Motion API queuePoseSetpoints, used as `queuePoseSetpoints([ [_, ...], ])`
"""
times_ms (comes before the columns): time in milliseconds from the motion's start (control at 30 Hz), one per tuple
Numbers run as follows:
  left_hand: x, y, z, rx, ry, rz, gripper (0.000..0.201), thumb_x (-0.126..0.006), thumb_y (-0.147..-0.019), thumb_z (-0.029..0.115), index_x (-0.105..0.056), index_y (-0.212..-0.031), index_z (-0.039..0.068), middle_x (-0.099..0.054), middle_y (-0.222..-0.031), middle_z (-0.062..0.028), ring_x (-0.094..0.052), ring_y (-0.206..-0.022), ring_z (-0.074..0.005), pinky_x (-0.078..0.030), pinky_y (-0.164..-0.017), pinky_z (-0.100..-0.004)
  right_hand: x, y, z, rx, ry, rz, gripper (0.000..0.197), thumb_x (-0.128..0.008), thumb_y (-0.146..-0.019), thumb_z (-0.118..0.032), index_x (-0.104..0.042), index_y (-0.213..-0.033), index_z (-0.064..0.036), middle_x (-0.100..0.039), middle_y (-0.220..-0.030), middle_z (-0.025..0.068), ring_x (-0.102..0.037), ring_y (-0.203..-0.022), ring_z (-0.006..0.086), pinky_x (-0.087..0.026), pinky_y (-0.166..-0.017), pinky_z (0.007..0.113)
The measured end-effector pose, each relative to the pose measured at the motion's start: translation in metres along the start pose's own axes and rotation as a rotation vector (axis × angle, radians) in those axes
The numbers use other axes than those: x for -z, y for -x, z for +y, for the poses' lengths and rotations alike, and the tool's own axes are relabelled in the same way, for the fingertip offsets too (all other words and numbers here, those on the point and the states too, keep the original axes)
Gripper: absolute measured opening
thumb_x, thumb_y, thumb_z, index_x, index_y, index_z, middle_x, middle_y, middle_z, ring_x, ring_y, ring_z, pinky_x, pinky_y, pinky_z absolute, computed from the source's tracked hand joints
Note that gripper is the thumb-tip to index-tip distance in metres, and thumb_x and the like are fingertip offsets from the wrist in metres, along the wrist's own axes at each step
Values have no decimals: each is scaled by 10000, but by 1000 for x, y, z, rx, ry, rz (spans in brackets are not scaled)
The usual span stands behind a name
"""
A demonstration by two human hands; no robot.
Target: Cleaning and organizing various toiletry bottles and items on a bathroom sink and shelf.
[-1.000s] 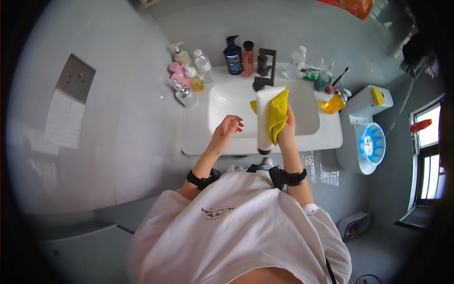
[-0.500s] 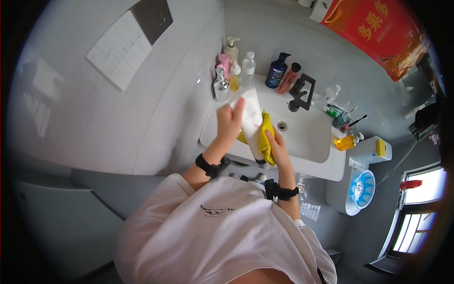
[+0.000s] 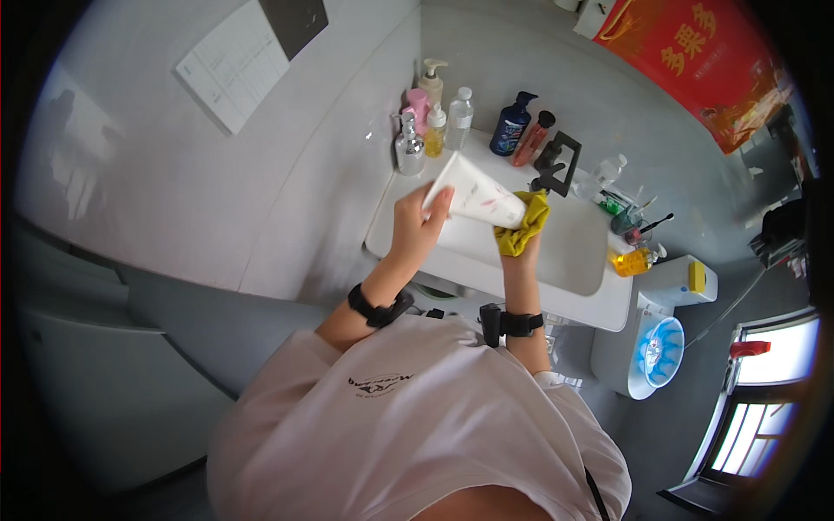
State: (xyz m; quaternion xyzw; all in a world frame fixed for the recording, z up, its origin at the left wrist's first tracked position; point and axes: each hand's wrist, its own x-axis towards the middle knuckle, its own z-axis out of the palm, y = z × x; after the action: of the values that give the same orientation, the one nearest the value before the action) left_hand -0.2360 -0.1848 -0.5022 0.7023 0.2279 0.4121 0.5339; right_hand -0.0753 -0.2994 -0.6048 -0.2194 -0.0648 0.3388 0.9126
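Observation:
Over the white washbasin (image 3: 569, 260) I hold a white squeeze tube (image 3: 478, 193) with faint pink markings. My left hand (image 3: 419, 217) grips its wide flat end, thumb on the near face. A yellow cloth (image 3: 524, 224) is wrapped around the tube's narrower end. Behind that cloth is my right hand (image 3: 528, 246), its fingers mostly hidden, closed on the cloth against the tube. The tube slants down from left to right.
Back left on the counter stand a silver pump bottle (image 3: 409, 146), a clear bottle (image 3: 460, 120) and several others. A dark blue pump bottle (image 3: 511, 126) stands near the black faucet (image 3: 556, 169). An orange pump bottle (image 3: 634, 262) is at the right edge, beside a toilet (image 3: 638, 347).
The tube has swung from steep to a flatter slant. My right hand and the cloth have moved from its side up and right to its narrower end. My left hand still holds the wide end.

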Motion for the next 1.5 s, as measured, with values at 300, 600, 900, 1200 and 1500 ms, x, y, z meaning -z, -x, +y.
queuePoseSetpoints([
  [300,10,20,-12,575,356,-637,360,-527,-867,195,-480,-1149,-24,-600,-990,-120,-641,-769,-210,-533,-552,-265,-44,4,-38,385,292,251,362,-484,-895,-323,-458,-1136,-54,-541,-1002,53,-547,-896,159,-465,-755,284],
  [600,-36,6,-4,340,86,-512,290,-500,-882,189,-538,-924,-96,-559,-576,-80,-581,-459,-138,-480,-415,-244,-56,16,3,-37,336,278,380,-531,-875,-310,-474,-1127,-32,-557,-949,30,-546,-803,114,-457,-699,247],
  [900,-28,14,-6,464,283,-619,286,-498,-883,195,-524,-981,-72,-572,-653,-86,-568,-455,-146,-465,-411,-244,-58,15,-19,85,295,186,310,-472,-893,-306,-482,-1071,-52,-551,-910,36,-554,-820,121,-468,-711,255],
  [1200,-17,-1,12,357,33,-751,281,-475,-895,195,-556,-938,-71,-577,-629,-91,-566,-456,-146,-459,-410,-246,-64,9,-22,97,57,374,416,-518,-863,-394,-481,-1089,-46,-563,-903,57,-574,-763,148,-491,-659,278],
  [1500,-82,20,-31,225,122,-648,293,-472,-892,191,-523,-1011,-72,-576,-672,-104,-557,-440,-159,-456,-388,-241,-36,72,-10,-61,354,343,418,-529,-864,-374,-491,-1092,-25,-573,-907,46,-555,-755,115,-476,-648,253],
])
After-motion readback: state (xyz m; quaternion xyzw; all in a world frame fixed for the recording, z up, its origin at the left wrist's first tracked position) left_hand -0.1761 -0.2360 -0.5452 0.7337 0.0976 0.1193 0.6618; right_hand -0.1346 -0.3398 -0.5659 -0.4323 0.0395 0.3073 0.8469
